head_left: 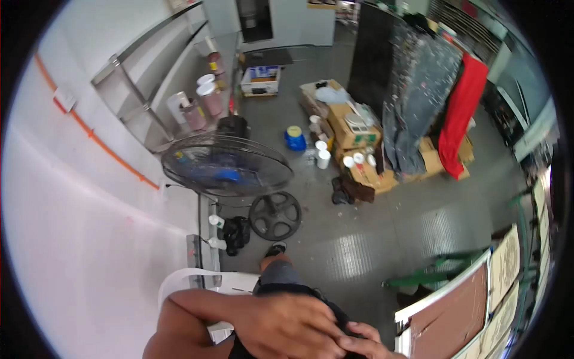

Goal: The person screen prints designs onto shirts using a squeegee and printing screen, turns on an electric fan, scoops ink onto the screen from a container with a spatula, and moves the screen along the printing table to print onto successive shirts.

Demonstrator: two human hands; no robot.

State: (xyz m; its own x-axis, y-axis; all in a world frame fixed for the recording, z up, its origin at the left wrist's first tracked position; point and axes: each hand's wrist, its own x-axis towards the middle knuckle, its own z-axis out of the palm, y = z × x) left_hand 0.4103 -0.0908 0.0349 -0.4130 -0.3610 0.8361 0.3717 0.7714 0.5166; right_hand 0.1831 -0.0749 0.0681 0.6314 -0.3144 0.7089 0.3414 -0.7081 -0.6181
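Note:
My left hand (pixel 293 326) reaches in front of my body at the bottom of the head view, its back facing up. Motion smears its fingers, which overlap my right hand. The fingers of my right hand (pixel 365 343) come in from the lower right and meet the left fingertips. Dark clothing (pixel 332 305) lies just behind and under both hands. Whether anything is held between them is hidden. A white plastic chair (pixel 179 278) stands close beside my left forearm.
A standing fan (pixel 227 167) with a round base (pixel 275 215) is ahead on the left. Boxes (pixel 353 125) and white tubs (pixel 323 158) sit on the floor beyond. At right, a framed screen (pixel 445 311) rests near green metal supports (pixel 424 276). Shelving (pixel 143 102) lines the left wall.

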